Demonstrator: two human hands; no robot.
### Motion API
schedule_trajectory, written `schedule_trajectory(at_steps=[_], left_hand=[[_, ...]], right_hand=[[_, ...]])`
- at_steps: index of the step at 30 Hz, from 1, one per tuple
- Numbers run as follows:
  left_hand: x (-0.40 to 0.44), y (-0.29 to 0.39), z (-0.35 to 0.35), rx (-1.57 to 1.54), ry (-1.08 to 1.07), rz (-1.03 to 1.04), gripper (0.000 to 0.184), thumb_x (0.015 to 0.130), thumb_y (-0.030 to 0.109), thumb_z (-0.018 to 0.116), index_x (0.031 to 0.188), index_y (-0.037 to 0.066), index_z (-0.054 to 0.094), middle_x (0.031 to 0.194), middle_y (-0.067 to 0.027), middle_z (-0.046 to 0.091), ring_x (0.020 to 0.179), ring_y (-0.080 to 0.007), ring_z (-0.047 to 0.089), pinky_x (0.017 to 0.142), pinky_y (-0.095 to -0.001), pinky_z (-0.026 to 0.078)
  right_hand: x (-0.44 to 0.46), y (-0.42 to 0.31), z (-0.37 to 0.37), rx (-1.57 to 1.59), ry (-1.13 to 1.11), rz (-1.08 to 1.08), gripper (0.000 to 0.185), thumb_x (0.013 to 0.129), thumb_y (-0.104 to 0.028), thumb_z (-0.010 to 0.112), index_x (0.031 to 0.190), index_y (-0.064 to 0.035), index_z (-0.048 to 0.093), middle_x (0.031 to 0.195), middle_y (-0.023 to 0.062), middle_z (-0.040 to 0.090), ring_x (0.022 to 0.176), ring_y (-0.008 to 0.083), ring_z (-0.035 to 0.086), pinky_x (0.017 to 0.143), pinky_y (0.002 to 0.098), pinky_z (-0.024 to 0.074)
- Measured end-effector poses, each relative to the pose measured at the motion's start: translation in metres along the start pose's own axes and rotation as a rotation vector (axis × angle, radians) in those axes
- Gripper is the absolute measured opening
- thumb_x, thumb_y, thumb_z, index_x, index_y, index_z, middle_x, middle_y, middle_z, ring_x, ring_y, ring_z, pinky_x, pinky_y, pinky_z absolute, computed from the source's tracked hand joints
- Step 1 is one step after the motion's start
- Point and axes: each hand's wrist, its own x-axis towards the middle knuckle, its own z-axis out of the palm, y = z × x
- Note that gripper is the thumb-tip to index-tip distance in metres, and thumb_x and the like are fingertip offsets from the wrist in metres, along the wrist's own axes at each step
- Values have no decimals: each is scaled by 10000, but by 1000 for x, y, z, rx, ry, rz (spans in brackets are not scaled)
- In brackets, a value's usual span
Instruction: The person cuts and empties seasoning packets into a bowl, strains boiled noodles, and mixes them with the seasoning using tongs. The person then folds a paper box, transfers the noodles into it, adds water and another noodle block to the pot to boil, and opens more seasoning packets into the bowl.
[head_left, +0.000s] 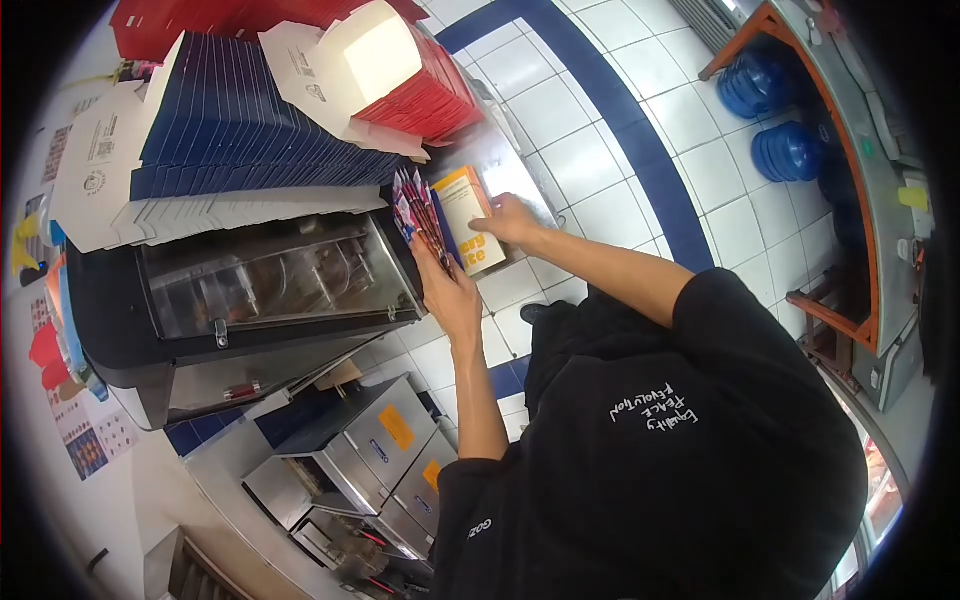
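From my remote place I see 2 hands busy above the edge of the desk. The left hand is closed on the lower part of the packets, which stick out beyond its fingers in 1 bundle. The right hand grips the box at its side: the thumb lies on the pale face, the other fingers are partly hidden. So the box is between the 2 hands, just beside the packets. Whether it rests on the desk, I cannot tell.

About the progress, I judge that the gathering of the packets is done, because they lie together in the left hand. Neither the packets nor the box is released yet. How much work is left, I cannot judge from this view. Beyond the left hand, the blue cartons and the red cartons stand in stacks, with no hand on them.
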Motion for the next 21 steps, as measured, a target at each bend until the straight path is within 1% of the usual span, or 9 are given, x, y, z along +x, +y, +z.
schedule_trajectory(at_steps=[2, 3, 6, 8, 11, 13, 17, 20, 21], left_hand=[[2, 1, -1, -6, 4, -4, 661, 1034, 29, 593, 1648, -2, 349, 1608, -333, 461, 1489, -481, 465, 1209, -493, 408], [1, 2, -3, -27, -10, -32, 669, 1031, 28, 596, 1651, 4, 346, 1615, -330, 455, 1494, -476, 461, 1207, -491, 410], [0, -5, -2, -15, -8, -36, 691, 1022, 25, 600, 1661, 19, 336, 1628, -324, 441, 1502, -472, 452, 1202, -490, 419], [-3, -16, 3, 18, 3, -15, 706, 1017, 22, 601, 1667, 28, 328, 1634, -322, 434, 1505, -472, 448, 1198, -491, 424], [-7, -25, 19, 108, -42, -12, 803, 971, -1, 638, 1692, 75, 295, 1660, -320, 393, 1497, -507, 442, 1192, -501, 441], [-10, -27, 33, 160, -113, -15, 849, 948, 16, 677, 1698, 84, 283, 1672, -327, 364, 1503, -527, 419, 1201, -521, 432], [-13, -18, 37, 292, -359, -11, 1077, 864, 128, 820, 1732, 125, 182, 1713, -330, 277, 1557, -549, 314, 1270, -541, 330], [-11, 1, 16, 150, -403, 13, 1110, 901, 209, 835, 1744, 129, 118, 1759, -292, 196, 1629, -491, 185, 1314, -507, 230], [-14, 7, 12, -496, -424, -152, 1061, 944, 290, 802, 1741, 121, 123, 1760, -282, 201, 1635, -475, 179, 1315, -507, 224]], right_hand=[[10, -8, -3, 181, -266, 227, 730, 852, -281, 877, 1398, 97, 574, 1293, 200, 721, 1129, 257, 726, 970, 368, 580], [7, -15, -3, 178, -265, 223, 730, 852, -281, 877, 1398, 97, 574, 1293, 200, 721, 1129, 257, 726, 970, 368, 580], [-3, -20, 0, 96, -238, 120, 718, 873, -262, 864, 1428, 69, 551, 1304, 183, 717, 1096, 229, 731, 946, 363, 592], [-4, 16, -6, 184, -11, -98, 660, 819, -309, 875, 1351, 5, 644, 1193, 163, 764, 1022, 258, 761, 887, 381, 606], [-55, 17, -83, 297, -51, -1, 707, 931, -297, 850, 1417, 69, 490, 1227, 233, 733, 1117, 248, 736, 962, 347, 588], [-84, 27, -129, 331, -23, -3, 576, 1002, -303, 793, 1401, 45, 567, 1198, 171, 748, 1034, 184, 741, 935, 306, 566], [-136, 24, -181, 482, -73, 59, 589, 1071, -291, 698, 1491, 77, 511, 1311, 161, 716, 1138, 173, 736, 960, 306, 607], [-163, 2, -185, 576, -159, 183, 593, 1069, -285, 701, 1500, 71, 505, 1366, 177, 696, 1187, 193, 726, 1012, 324, 603], [-168, -5, -182, 615, -221, 262, 595, 1069, -287, 700, 1497, 75, 500, 1416, 193, 670, 1227, 217, 715, 1034, 345, 602]])
